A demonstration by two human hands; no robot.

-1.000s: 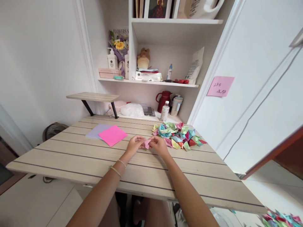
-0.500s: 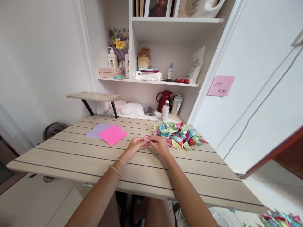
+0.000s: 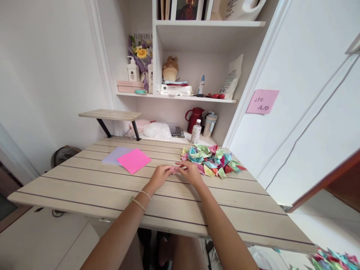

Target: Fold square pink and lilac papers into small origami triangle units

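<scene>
Left hand [image 3: 159,176]: pinching small pink folded-paper piece [image 3: 174,170], likely steadying it | right hand [image 3: 191,172]: fingers at right end, grip unclear

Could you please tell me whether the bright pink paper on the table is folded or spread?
Spread: the bright pink paper lies flat, showing four corners, partly over the lavender paper.
</scene>
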